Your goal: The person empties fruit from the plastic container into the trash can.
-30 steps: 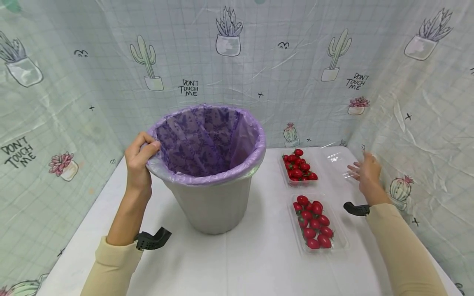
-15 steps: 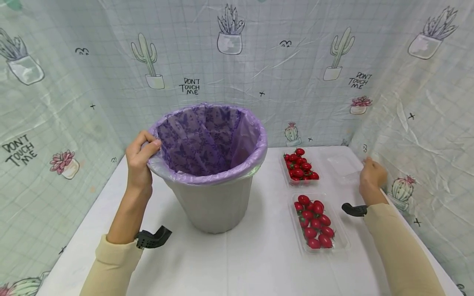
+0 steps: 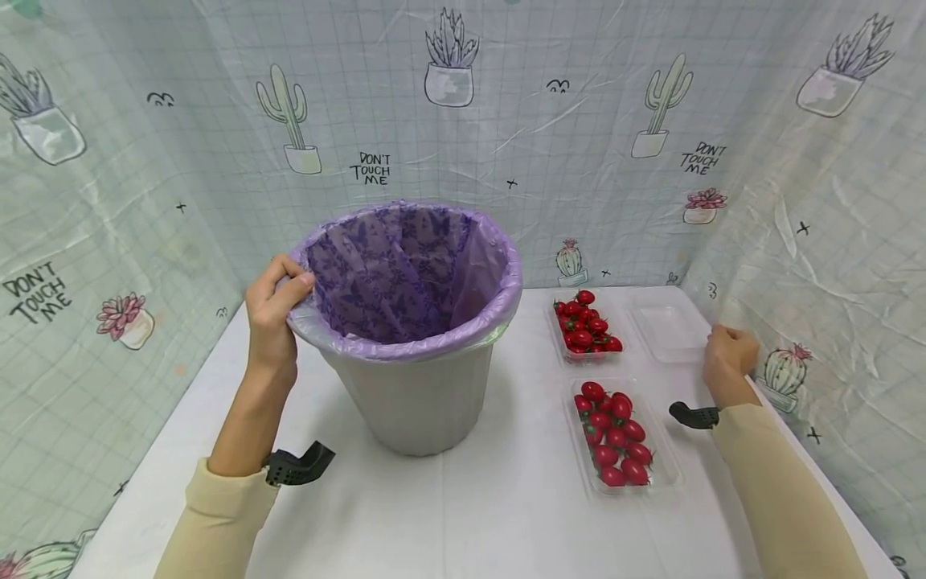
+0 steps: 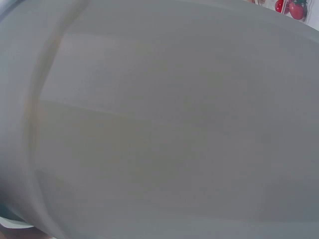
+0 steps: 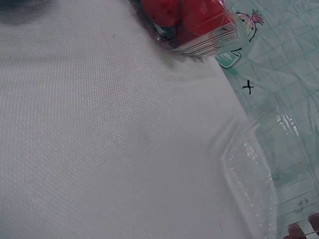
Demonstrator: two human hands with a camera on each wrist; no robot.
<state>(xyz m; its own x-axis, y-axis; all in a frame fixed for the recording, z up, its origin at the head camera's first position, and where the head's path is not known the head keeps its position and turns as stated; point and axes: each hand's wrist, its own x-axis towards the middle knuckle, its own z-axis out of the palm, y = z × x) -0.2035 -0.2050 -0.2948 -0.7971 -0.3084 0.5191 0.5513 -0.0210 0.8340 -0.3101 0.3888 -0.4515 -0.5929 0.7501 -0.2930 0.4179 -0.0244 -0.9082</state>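
A grey bin (image 3: pixel 427 402) lined with a purple patterned bag (image 3: pixel 391 281) stands on the white table. My left hand (image 3: pixel 271 310) grips its left rim, with the thumb over the folded edge of the bag. The bin's wall (image 4: pixel 164 119) fills most of the left wrist view. At the back right, my right hand (image 3: pixel 732 354) has its fingers curled at the near right corner of a clear plastic tray (image 3: pixel 673 354) with no tomatoes in it. In the right wrist view fingertips (image 5: pixel 295 231) show at the tray's wall.
Between bin and right arm are two clear punnets of cherry tomatoes, the farther punnet (image 3: pixel 589 359) and the nearer punnet (image 3: pixel 669 466). A cactus-print sheet (image 3: pixel 463 137) hangs round the back and sides of the table (image 3: pixel 506 515).
My right hand has gone from spread fingers to curled fingers at the clear tray, ending slightly nearer to me. The tray has shifted and its outline lies flatter. My left hand stays put.
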